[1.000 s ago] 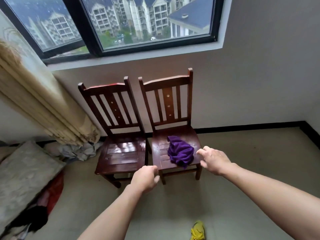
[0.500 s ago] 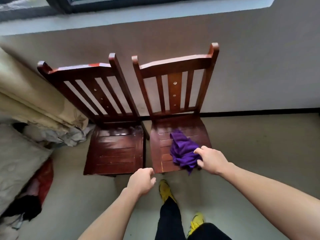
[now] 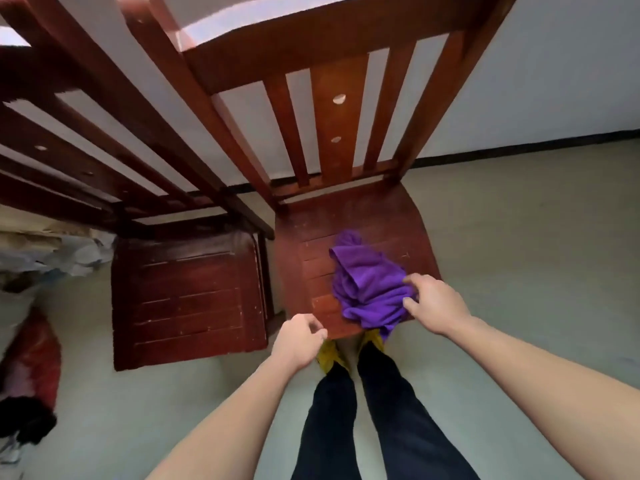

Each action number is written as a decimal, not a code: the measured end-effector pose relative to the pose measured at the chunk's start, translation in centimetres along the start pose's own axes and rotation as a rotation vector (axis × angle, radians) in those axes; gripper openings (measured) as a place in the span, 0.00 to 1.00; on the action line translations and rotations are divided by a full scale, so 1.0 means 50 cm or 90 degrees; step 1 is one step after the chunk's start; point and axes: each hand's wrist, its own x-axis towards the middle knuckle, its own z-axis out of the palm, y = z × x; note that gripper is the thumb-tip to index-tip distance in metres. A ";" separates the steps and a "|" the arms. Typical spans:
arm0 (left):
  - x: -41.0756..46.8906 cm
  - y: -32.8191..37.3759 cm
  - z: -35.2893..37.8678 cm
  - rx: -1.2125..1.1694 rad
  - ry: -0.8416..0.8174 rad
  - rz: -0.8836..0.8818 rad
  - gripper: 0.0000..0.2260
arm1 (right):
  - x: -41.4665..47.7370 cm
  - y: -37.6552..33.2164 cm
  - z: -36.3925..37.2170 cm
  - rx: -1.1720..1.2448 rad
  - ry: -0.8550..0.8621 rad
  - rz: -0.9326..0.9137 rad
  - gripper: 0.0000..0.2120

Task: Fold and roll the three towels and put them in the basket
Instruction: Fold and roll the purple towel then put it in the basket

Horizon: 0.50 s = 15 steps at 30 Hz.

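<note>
Standing side by side against the wall, an empty dark red wooden chair is on the left and a matching slatted chair on the right. The left hand hovers at the right chair's front edge, fingers loosely curled around nothing. A crumpled purple towel lies on that seat, its right edge pinched by the right hand.

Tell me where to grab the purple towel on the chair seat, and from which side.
Grip the bunched right edge of the purple towel, coming from the right front. It lies crumpled on the front right of the chair seat, one fold drooping over the front edge. The right hand is already pinching those raised folds there. The left hand hovers at the seat's front edge, free to take the overhanging fold.
</note>
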 end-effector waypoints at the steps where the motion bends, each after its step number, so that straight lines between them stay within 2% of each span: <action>1: 0.025 0.006 0.010 -0.044 -0.003 -0.018 0.05 | 0.025 0.006 0.006 0.016 0.016 0.027 0.22; 3: 0.079 0.023 0.035 -0.150 -0.001 -0.060 0.06 | 0.079 0.021 0.025 0.046 0.044 0.079 0.25; 6: 0.177 0.052 0.073 -0.311 0.039 -0.098 0.08 | 0.162 0.055 0.081 0.063 -0.025 0.128 0.30; 7: 0.206 0.067 0.080 -0.373 0.058 -0.106 0.08 | 0.182 0.066 0.101 0.072 -0.059 0.135 0.29; 9: 0.254 0.099 0.091 -0.493 0.078 -0.104 0.07 | 0.205 0.084 0.135 0.093 -0.110 0.142 0.18; 11: 0.295 0.122 0.104 -0.552 0.080 -0.084 0.03 | 0.216 0.096 0.165 0.140 -0.128 0.139 0.13; 13: 0.314 0.132 0.108 -0.566 0.082 -0.084 0.09 | 0.211 0.094 0.173 0.213 -0.110 0.123 0.14; 15: 0.316 0.141 0.092 -0.625 0.090 -0.118 0.11 | 0.200 0.083 0.161 0.294 -0.045 0.123 0.10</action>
